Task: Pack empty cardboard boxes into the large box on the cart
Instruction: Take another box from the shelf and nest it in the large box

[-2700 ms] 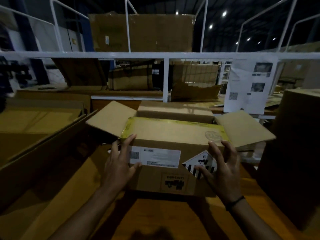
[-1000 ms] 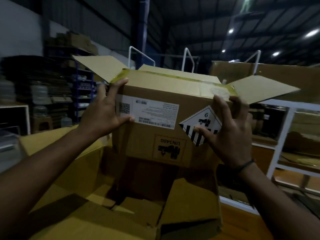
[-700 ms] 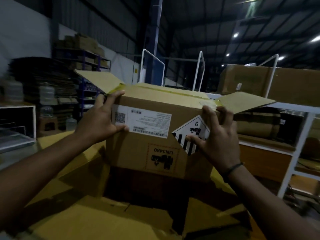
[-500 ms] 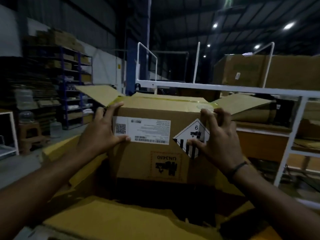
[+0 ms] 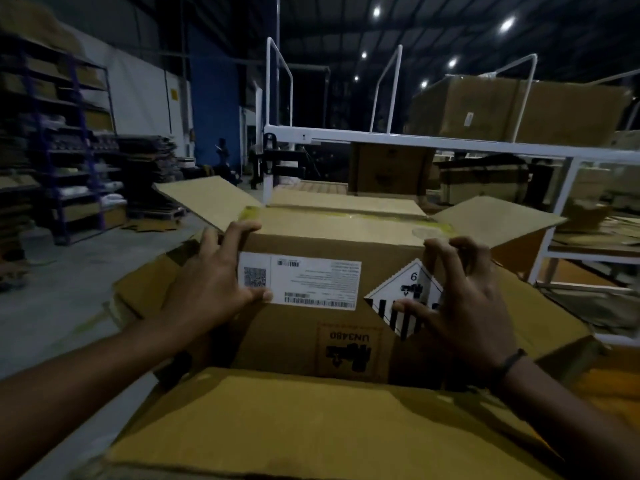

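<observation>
Behind, a white rack [image 5: 415,138] held cartons [image 5: 519,109]. The near flap of the big box [image 5: 311,427] hid the bottom of the small box [image 5: 329,327]. The left hand [image 5: 211,292] and right hand [image 5: 464,306] gripped its top corners. It was brown, labelled, flaps open, partly inside.

One wide-angle camera, worn on the head, supplies the single view. It faces forward with a shallow downward tilt. Both forearms enter from the lower corners. The left hand [image 5: 211,292] and right hand [image 5: 464,306] sit mid-frame, close to the lens, on the cardboard box [image 5: 311,334]. The near flap of the large box [image 5: 311,427] fills the lower edge. The white rack [image 5: 415,138] and ceiling lights [image 5: 507,24] occupy the upper half. Straight lines bow toward the frame edges.
</observation>
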